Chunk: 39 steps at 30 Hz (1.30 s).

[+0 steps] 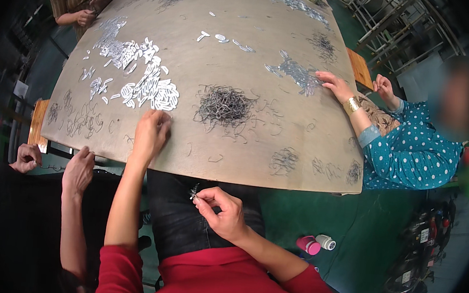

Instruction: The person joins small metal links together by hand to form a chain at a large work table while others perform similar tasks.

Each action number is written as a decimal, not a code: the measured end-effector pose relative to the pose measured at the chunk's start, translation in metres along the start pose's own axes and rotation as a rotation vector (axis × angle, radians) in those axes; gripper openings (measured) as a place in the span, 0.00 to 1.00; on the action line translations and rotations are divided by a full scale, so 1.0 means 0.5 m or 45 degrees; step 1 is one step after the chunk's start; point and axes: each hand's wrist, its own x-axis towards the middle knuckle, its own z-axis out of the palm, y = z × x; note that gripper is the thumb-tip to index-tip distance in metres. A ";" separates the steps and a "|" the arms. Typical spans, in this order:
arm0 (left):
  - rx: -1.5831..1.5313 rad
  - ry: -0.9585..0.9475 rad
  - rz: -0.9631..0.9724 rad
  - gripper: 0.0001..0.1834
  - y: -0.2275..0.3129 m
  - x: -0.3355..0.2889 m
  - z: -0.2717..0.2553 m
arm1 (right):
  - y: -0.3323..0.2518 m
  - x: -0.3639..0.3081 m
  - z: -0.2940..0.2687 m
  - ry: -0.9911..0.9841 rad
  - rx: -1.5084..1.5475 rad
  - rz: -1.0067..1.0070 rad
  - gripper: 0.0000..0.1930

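Tan tabletop (277, 166), silver oval pieces (161, 93) piled at left of frame.
My left hand (152, 132) is by the pile; can't tell if it holds any. My right hand (225, 213) pinches wire bits (194, 191), lower middle; a loose pinch could drop them.

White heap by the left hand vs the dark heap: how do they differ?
Pieces: the white heap is small elongated pieces with rounded ends; the dark heap is thin, bent, tangled wires.
Shape: the white heap trails toward the table's far left; the dark heap is a compact clump with strays around it.
Shared: both lie loose on the table.
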 end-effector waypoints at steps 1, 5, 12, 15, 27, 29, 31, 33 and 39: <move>-0.143 0.060 0.020 0.06 0.015 -0.022 -0.002 | 0.001 0.001 0.000 0.011 -0.004 -0.001 0.04; -0.645 -0.056 -0.517 0.09 0.127 -0.162 -0.036 | 0.008 -0.003 0.006 0.043 -0.020 -0.020 0.04; -1.014 0.010 -0.561 0.04 0.199 -0.235 -0.064 | 0.008 0.001 0.016 0.044 -0.080 -0.133 0.05; -1.080 0.013 -0.569 0.04 0.203 -0.240 -0.069 | 0.006 0.002 0.017 0.052 -0.101 -0.147 0.05; -0.672 0.205 -0.215 0.06 0.218 -0.252 -0.044 | 0.025 0.003 0.012 0.103 -0.295 -0.319 0.08; -0.630 0.243 -0.156 0.07 0.213 -0.254 -0.047 | 0.015 0.009 0.002 0.033 -0.363 -0.305 0.10; -0.622 0.242 -0.149 0.07 0.219 -0.252 -0.054 | 0.017 0.029 -0.027 0.027 -0.417 -0.268 0.14; -0.617 0.242 -0.172 0.07 0.222 -0.255 -0.057 | 0.039 0.087 -0.073 0.134 -0.580 -0.143 0.14; -0.569 0.256 -0.059 0.08 0.222 -0.254 -0.060 | 0.085 0.251 -0.273 0.344 -0.901 -0.002 0.05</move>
